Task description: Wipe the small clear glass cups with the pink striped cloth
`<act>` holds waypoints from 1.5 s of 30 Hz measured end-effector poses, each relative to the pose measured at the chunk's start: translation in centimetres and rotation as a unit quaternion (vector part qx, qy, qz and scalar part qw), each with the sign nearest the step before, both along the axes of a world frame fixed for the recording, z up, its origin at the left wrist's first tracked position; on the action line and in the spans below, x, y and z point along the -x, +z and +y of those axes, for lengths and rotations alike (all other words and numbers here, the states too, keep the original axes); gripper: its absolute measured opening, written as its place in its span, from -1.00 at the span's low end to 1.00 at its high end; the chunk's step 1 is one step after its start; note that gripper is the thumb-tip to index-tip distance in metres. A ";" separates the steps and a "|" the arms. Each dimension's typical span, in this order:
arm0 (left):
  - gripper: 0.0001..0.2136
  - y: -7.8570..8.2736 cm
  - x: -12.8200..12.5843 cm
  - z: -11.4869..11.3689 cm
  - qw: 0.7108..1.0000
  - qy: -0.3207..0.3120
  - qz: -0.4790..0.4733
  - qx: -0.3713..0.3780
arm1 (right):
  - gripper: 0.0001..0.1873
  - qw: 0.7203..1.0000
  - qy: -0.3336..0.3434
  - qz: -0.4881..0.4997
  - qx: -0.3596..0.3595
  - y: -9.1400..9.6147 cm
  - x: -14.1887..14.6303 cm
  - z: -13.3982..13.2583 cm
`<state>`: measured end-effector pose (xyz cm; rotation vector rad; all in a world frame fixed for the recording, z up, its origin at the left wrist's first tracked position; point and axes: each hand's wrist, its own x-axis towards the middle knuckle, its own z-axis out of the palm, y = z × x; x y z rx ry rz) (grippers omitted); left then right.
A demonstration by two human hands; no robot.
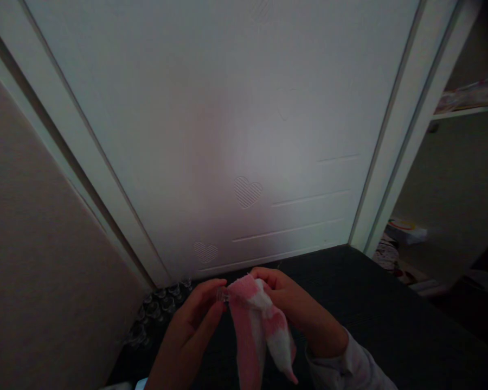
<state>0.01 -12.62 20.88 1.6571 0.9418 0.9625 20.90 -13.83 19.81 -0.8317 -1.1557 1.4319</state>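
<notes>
My left hand (199, 317) pinches a small clear glass piece (222, 295) between thumb and fingers; its exact kind is hard to make out in the dim light. My right hand (288, 295) grips a pink and white cloth (248, 314) whose upper edge presses against the glass piece. Two folds of the cloth hang down below the hands, over the dark tabletop (333, 292).
Several small clear glass pieces (152, 310) stand in a cluster at the table's left back corner. Behind rises a white panel (293, 135) with embossed hearts. A wall (36, 227) bounds the left; shelves (467, 111) with items stand right.
</notes>
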 end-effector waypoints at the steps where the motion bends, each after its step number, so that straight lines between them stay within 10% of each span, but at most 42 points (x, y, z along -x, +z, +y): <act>1: -0.71 0.0 0.0 0.0 1.000 -0.002 -0.003 -0.004 | -0.84 1.000 0.000 0.002 0.001 0.0 0.0 0.0; 45: -0.73 0.4 0.0 -1.0 0.988 0.001 -0.026 -0.154 | -0.76 0.995 0.021 0.077 0.067 -0.5 0.6 -0.1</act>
